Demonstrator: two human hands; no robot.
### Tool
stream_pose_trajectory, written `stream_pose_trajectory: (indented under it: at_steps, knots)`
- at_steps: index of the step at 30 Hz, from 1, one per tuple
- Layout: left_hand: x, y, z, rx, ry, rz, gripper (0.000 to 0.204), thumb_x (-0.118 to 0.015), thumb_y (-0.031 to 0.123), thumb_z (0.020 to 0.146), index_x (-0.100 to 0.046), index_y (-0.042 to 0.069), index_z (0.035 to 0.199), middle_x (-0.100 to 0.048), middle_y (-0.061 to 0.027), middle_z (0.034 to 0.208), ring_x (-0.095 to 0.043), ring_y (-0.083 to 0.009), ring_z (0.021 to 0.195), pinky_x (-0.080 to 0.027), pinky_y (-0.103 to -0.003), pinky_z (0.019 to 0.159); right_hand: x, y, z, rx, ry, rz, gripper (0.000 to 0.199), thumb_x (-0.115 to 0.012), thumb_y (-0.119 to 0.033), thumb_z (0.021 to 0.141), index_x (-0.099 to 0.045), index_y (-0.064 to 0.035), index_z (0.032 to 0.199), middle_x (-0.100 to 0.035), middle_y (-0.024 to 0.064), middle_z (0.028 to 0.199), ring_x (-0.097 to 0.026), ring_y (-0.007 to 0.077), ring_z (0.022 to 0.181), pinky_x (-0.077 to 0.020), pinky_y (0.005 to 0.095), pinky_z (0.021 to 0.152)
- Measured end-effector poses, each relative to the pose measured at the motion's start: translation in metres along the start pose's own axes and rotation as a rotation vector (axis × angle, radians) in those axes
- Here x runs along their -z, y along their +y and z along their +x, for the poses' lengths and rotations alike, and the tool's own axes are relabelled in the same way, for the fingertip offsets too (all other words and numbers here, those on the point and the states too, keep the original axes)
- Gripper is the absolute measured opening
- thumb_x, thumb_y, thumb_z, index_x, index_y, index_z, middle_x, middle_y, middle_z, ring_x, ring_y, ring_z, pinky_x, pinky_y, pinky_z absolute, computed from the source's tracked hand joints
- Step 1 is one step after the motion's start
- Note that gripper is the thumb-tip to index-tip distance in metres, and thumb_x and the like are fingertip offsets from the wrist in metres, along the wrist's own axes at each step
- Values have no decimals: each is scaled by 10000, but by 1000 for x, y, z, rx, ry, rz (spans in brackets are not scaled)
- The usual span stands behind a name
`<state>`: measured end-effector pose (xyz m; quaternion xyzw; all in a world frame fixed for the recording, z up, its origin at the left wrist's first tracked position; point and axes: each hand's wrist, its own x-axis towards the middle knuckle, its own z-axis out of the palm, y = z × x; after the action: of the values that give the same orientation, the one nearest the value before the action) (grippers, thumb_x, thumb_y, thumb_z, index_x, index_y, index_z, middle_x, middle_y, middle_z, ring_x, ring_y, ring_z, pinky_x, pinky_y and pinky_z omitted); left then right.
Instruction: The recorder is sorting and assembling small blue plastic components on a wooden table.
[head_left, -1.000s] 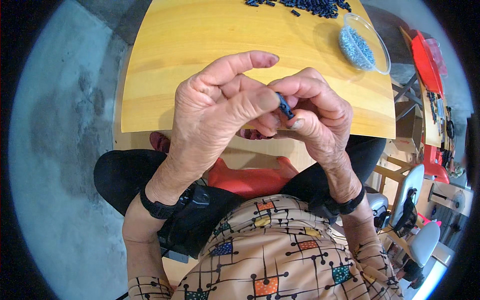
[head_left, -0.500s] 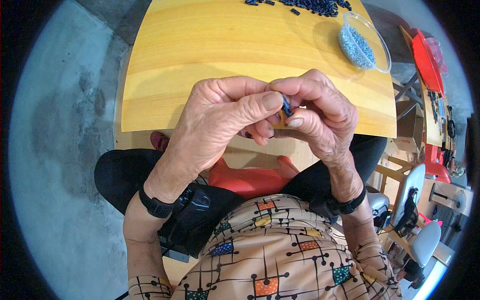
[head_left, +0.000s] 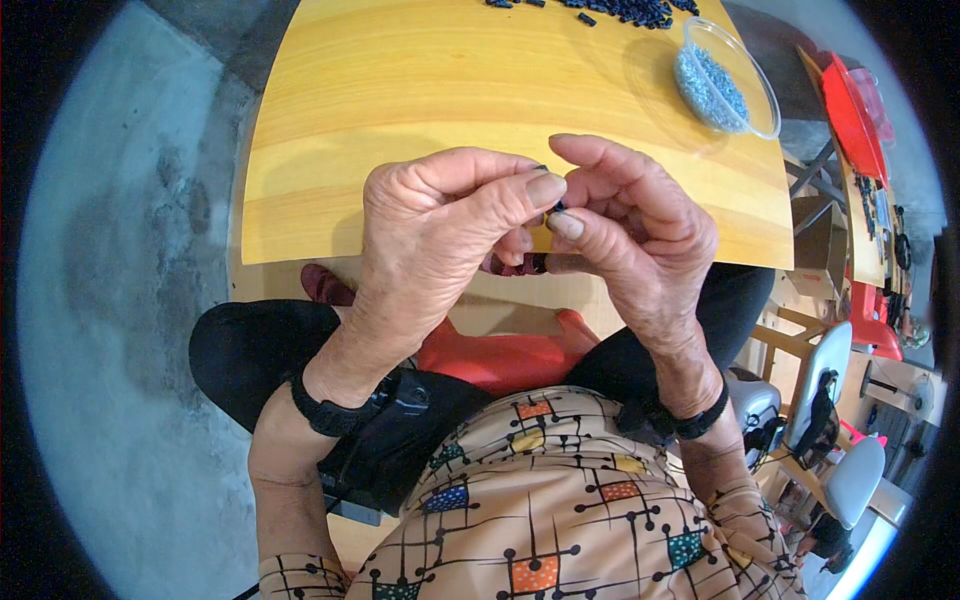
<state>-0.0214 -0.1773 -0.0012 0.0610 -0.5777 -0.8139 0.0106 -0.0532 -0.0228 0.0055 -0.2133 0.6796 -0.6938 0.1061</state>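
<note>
My left hand (head_left: 440,215) pinches a small dark blue piece (head_left: 557,207) between thumb and forefinger, just above the near edge of the table. Most of the piece is hidden by the fingertips, so its exact kind cannot be made out. My right hand (head_left: 640,220) meets it from the other side. Its thumb tip touches the lower end of the piece, while the forefinger stands raised and apart from the thumb. The other right fingers curl loosely behind and are partly covered.
On the yellow wooden table (head_left: 400,90) lies a heap of small dark blue pieces (head_left: 640,12) at the far edge. A clear round tub (head_left: 765,95) of light blue bits stands at the right. Below are a red stool (head_left: 500,362) and, to the right, grey chairs (head_left: 825,375).
The right forefinger has lifted off the piece, and the right thumb has shifted left against it. Both hands have turned slightly, and less of the piece shows.
</note>
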Motion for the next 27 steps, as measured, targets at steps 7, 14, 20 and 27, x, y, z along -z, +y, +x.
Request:
stream_pose_trajectory:
  at_steps: [7, 14, 20, 27]
  knots:
    - [-2, -1, 0, -10, 39, 73, 162, -691, 154, 771, -672, 7, 836, -620, -37, 630, -545, -42, 509, -453, -152, 437, 8, 1, 8, 459, -2, -581, 378, -641, 40, 707, -568, -31, 1071, -585, 62, 708, -581, 125, 588, -488, 245, 502]
    - [-4, -2, 1, -54, 74, 119, 164, -686, 159, 776, -673, 5, 831, -620, -44, 626, -548, -44, 515, -464, -154, 443, 5, -6, 9, 497, -20, -709, 371, -651, 26, 662, -587, -49, 1020, -574, 79, 692, -593, 208, 601, -489, 286, 527]
    - [-4, -1, 1, 21, 46, 124, 149, -659, 137, 792, -663, -3, 844, -637, -45, 723, -504, -58, 549, -403, -187, 483, 11, 1, 15, 483, -49, -679, 373, -653, 10, 668, -582, -51, 1029, -576, 83, 718, -598, 216, 630, -495, 286, 549]
    - [-5, -6, 1, 6, 68, 72, 157, -667, 154, 794, -671, 4, 840, -598, -17, 620, -494, -26, 495, -394, -151, 420, 8, 3, 15, 442, -102, -702, 308, -635, -17, 700, -581, -58, 1001, -572, 89, 758, -596, 224, 660, -494, 301, 571]
